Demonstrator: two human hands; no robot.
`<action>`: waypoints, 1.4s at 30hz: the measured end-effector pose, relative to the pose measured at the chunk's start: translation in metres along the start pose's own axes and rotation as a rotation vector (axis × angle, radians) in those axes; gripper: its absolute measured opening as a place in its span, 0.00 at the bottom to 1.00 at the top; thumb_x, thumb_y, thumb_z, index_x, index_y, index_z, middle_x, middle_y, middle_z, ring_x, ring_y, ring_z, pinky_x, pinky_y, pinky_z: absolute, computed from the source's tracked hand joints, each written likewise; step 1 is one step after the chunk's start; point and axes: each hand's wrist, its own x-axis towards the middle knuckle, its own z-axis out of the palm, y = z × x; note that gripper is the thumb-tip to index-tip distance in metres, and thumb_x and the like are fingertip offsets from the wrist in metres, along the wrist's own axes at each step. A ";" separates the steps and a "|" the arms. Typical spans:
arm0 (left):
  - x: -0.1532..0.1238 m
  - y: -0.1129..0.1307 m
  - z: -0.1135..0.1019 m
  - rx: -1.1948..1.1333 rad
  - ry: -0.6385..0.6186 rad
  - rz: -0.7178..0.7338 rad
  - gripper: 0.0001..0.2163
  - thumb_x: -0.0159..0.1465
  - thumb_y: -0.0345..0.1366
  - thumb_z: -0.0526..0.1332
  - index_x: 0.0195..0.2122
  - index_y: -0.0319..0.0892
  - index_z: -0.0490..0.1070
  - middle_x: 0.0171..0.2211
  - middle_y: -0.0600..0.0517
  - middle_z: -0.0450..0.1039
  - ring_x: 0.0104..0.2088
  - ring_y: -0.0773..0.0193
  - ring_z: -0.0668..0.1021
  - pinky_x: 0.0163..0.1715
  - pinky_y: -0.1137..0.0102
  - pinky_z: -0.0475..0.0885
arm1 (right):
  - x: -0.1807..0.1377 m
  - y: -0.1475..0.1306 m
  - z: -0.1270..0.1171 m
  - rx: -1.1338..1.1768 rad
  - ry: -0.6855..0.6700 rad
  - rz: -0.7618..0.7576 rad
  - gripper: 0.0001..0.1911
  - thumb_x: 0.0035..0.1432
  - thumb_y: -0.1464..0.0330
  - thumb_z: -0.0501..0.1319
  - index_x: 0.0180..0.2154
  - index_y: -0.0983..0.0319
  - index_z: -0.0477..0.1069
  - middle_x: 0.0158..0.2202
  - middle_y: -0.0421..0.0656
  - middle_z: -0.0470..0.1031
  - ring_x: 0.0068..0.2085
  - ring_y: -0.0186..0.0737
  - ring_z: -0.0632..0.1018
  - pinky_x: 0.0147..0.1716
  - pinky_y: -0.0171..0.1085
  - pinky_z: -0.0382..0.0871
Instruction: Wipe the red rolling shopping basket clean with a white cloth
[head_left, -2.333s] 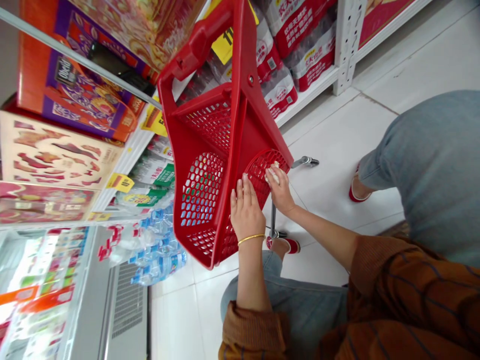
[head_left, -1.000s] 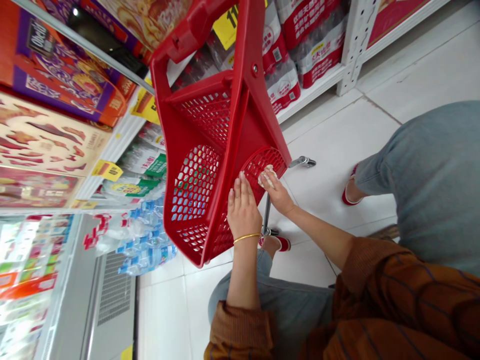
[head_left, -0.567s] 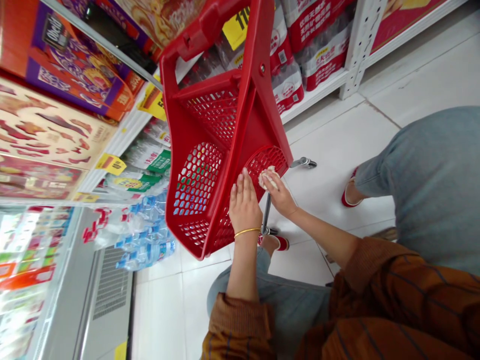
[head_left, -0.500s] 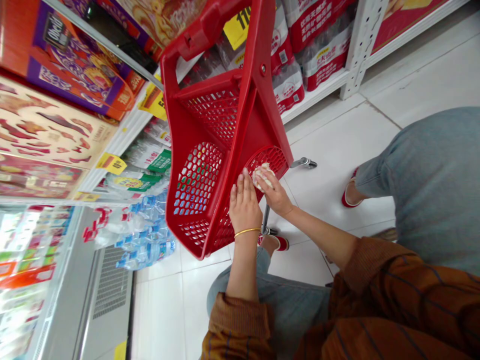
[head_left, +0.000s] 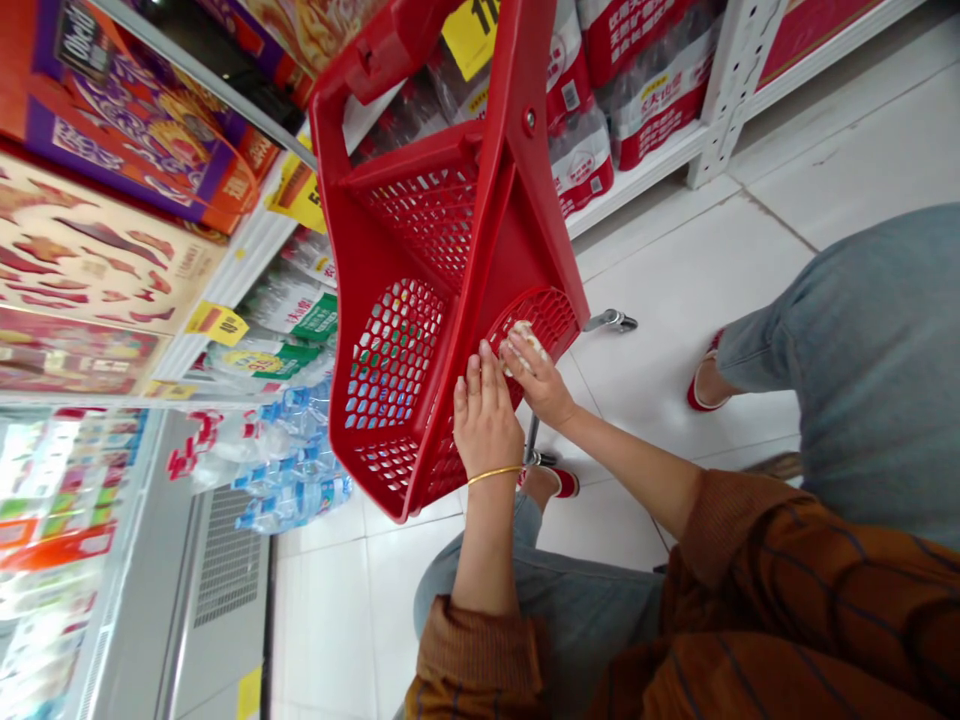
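Bright, even indoor light, washed-out glare inside the cooler (head_left: 169,500) at left, pale sheen on the floor (head_left: 322,610); soft shadow under the shelf (head_left: 637,182), wide-angle stretching towards the edges, blurred cooler goods; cart (head_left: 517,245) fairly sharp

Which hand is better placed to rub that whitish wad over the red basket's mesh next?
Right, I'd say: the right hand already holds the whitish wad at the mesh, while the left hand lies flat against the red basket.

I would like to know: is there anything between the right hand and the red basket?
Yes: a crumpled whitish wad is under the right hand, against the mesh side of the red basket. Nothing else is visible between them; the left hand rests close beside, on the basket.
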 end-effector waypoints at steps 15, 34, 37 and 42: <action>-0.011 -0.001 0.015 -0.002 -0.050 0.008 0.28 0.65 0.25 0.45 0.67 0.38 0.43 0.68 0.49 0.45 0.68 0.62 0.50 0.68 0.59 0.43 | -0.047 0.020 -0.001 0.081 -0.073 0.044 0.23 0.68 0.71 0.47 0.62 0.52 0.57 0.64 0.42 0.60 0.67 0.39 0.56 0.66 0.50 0.52; -0.021 -0.011 0.014 0.036 0.031 -0.046 0.27 0.68 0.28 0.44 0.68 0.42 0.40 0.68 0.51 0.44 0.68 0.63 0.46 0.67 0.58 0.35 | -0.035 0.005 -0.013 0.044 -0.056 -0.001 0.16 0.66 0.68 0.53 0.53 0.51 0.69 0.60 0.42 0.65 0.62 0.43 0.66 0.60 0.47 0.64; -0.021 -0.013 0.014 0.022 0.055 -0.071 0.27 0.68 0.29 0.45 0.68 0.43 0.40 0.68 0.50 0.44 0.68 0.63 0.47 0.67 0.57 0.34 | -0.021 -0.005 -0.012 -0.016 -0.013 -0.053 0.16 0.66 0.68 0.54 0.53 0.51 0.69 0.57 0.43 0.68 0.59 0.42 0.68 0.59 0.48 0.65; -0.020 -0.013 0.013 -0.002 0.070 -0.071 0.25 0.68 0.30 0.45 0.67 0.42 0.47 0.67 0.48 0.48 0.68 0.60 0.49 0.67 0.54 0.36 | -0.002 -0.022 -0.013 -0.130 0.037 -0.066 0.17 0.65 0.67 0.54 0.54 0.49 0.67 0.55 0.41 0.70 0.58 0.43 0.68 0.58 0.51 0.65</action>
